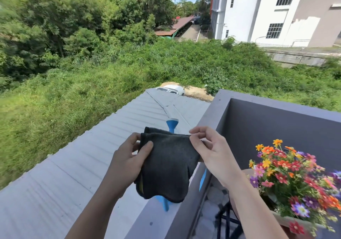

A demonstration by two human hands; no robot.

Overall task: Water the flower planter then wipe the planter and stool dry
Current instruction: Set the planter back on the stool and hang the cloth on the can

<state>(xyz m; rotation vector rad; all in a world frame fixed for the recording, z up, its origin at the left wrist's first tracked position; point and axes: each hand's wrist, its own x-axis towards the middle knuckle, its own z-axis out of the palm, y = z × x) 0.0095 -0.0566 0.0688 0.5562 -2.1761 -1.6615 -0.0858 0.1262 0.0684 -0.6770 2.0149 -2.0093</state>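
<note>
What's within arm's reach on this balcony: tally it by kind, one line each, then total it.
Dark cloth, held by left hand and right hand: 1
Blue watering can, mostly hidden behind the cloth: 1
Flower planter: 1
Total: 3

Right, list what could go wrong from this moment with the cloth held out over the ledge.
1. The dark grey folded cloth is held by the left hand and only pinched at one corner by the right hand, above the grey balcony ledge; a slip could drop it onto the corrugated metal roof below.
2. The blue plastic watering can sits behind the cloth on the ledge and could get knocked off.
</note>
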